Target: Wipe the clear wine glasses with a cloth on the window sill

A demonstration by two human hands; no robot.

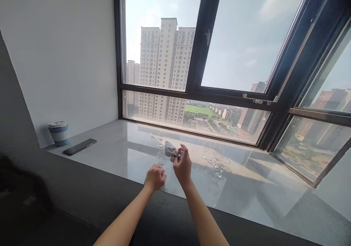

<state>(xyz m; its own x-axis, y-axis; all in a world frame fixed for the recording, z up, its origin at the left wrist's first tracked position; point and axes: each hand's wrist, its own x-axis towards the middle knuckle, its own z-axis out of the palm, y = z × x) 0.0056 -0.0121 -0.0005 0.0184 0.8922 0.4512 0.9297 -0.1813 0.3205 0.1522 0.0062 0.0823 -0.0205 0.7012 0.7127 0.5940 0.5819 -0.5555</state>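
My left hand is closed around the lower part of a clear wine glass, whose bowl points up. Just right of that glass, my right hand pinches a bunched light-grey cloth. The cloth is close to the glass's rim; whether they touch I cannot tell. Behind them another stemmed glass stands upright on the sill. Several more clear glasses stand grouped to the right of my right hand, hard to tell apart in the glare.
The glossy grey windowsill has a front edge running just below my hands. A phone lies at the left, beside a blue and white canister. Dark window frames rise behind, and a window sash stands at the right.
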